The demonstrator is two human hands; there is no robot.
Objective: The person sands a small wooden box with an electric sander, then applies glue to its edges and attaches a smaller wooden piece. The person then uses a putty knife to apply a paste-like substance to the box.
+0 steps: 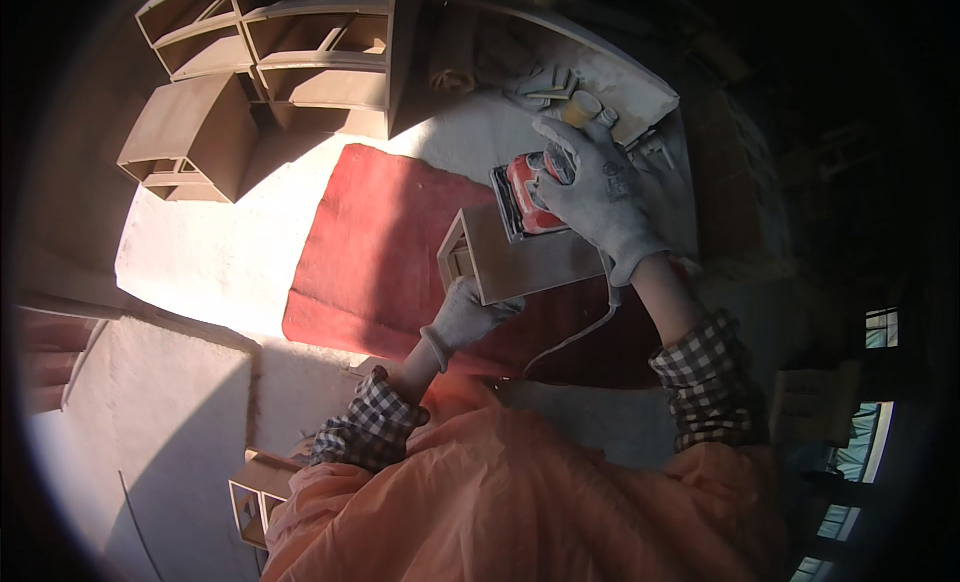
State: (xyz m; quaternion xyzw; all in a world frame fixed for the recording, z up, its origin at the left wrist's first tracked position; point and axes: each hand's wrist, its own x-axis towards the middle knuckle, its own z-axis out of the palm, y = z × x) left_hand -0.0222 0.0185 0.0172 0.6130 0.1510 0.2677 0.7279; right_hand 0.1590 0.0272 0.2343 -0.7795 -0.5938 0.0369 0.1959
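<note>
A small wooden box (540,266) with an opening at its left end lies on a red cloth (345,237) in front of me. My right hand (605,187), in a pale dusty work glove, is closed round a red electric sander (527,194). The sander's black base is at the far part of the box's upper face. My left hand (468,314), gloved too, is closed on the box's near left corner; some of its fingertips are hidden. A thin pale cord (590,329) hangs down past the right end of the box.
Wooden cubby shelving (315,59) stands at the far left, with a larger wooden box (190,134) before it. Sanding blocks or pads (550,85), a yellowish container (581,109) and other small items lie at the far right. Another small wooden frame (262,479) sits at lower left.
</note>
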